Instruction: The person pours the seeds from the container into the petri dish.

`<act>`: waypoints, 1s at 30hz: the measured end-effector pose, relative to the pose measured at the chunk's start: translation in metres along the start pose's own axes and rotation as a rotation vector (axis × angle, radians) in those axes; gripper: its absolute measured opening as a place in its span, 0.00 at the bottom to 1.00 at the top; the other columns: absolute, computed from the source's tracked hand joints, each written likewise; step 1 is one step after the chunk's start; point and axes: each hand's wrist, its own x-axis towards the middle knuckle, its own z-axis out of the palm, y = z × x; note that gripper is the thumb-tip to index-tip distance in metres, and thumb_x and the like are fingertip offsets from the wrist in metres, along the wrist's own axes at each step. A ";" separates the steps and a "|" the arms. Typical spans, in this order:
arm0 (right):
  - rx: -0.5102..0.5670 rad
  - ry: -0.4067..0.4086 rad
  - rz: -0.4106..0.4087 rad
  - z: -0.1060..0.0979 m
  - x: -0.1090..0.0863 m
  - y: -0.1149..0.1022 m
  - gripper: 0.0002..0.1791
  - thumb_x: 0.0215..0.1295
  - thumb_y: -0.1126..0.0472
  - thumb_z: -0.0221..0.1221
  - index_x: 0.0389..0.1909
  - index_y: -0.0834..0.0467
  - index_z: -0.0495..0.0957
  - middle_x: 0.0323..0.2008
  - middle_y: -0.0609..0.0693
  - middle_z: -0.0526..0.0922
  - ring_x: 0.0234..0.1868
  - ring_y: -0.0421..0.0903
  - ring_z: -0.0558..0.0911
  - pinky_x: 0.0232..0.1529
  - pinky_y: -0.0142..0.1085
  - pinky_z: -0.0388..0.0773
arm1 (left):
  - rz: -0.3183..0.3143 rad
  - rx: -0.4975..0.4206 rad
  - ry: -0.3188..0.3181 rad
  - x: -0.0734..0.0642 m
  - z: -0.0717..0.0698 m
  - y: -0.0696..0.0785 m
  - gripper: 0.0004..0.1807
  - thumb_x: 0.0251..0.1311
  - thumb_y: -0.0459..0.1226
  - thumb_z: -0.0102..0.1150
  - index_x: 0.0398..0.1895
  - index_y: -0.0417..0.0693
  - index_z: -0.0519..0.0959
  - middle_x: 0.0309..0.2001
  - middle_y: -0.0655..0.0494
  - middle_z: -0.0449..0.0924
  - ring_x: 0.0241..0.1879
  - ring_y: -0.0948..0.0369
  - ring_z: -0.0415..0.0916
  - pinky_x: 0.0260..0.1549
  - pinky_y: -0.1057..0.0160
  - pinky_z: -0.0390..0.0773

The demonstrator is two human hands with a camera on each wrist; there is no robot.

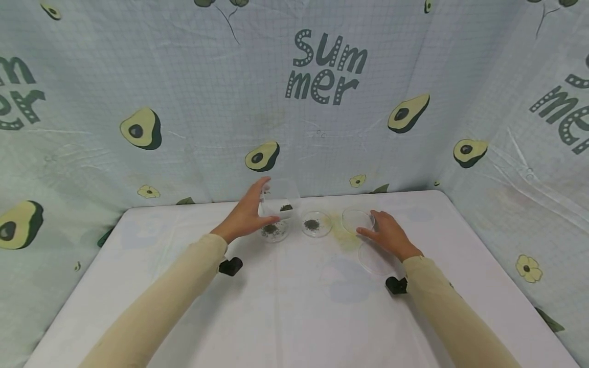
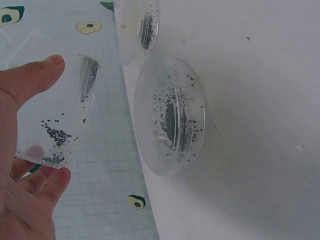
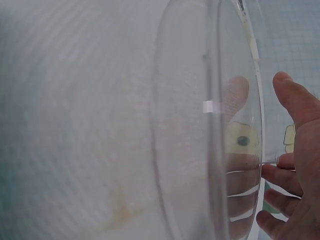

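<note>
My left hand (image 1: 248,214) holds a clear, squarish plastic container (image 2: 30,117) between thumb and fingers, tilted and raised at the table's back. Small dark grains cling inside it. Just beneath, in the head view, a clear petri dish (image 1: 274,232) has dark grains scattered over its bottom. A second petri dish (image 1: 316,225) with a dark heap sits to its right. My right hand (image 1: 390,234) is at the right rim of a clear, bare petri dish (image 1: 356,221), thumb and fingers spread apart. Nearer me lies another clear round dish or lid (image 1: 374,259), large in the right wrist view.
White cloth covers the table (image 1: 285,306), with a yellowish stain (image 1: 342,232) around the dishes. A patterned curtain (image 1: 198,102) rises behind the table and along both sides. Black devices (image 1: 231,266) are worn at the wrists. A few stray specks lie on the cloth.
</note>
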 end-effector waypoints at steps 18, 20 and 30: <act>-0.004 0.009 -0.001 0.001 0.000 0.001 0.46 0.62 0.41 0.61 0.70 0.67 0.59 0.70 0.68 0.60 0.72 0.64 0.58 0.71 0.58 0.56 | 0.058 -0.017 -0.010 0.006 0.009 0.019 0.56 0.52 0.47 0.71 0.77 0.53 0.42 0.73 0.46 0.56 0.66 0.47 0.66 0.66 0.47 0.67; -0.008 0.008 0.000 0.001 0.000 0.000 0.46 0.62 0.41 0.61 0.70 0.68 0.59 0.70 0.68 0.61 0.72 0.64 0.58 0.71 0.58 0.57 | 0.068 -0.021 -0.010 0.008 0.011 0.021 0.56 0.52 0.47 0.71 0.77 0.53 0.42 0.73 0.45 0.55 0.66 0.47 0.66 0.66 0.46 0.67; -0.010 -0.014 0.004 0.003 -0.001 -0.002 0.46 0.63 0.41 0.60 0.71 0.68 0.56 0.70 0.68 0.60 0.72 0.64 0.58 0.71 0.58 0.57 | 0.095 0.004 -0.023 0.016 0.021 0.029 0.56 0.52 0.47 0.71 0.77 0.53 0.42 0.74 0.47 0.53 0.71 0.51 0.59 0.69 0.48 0.64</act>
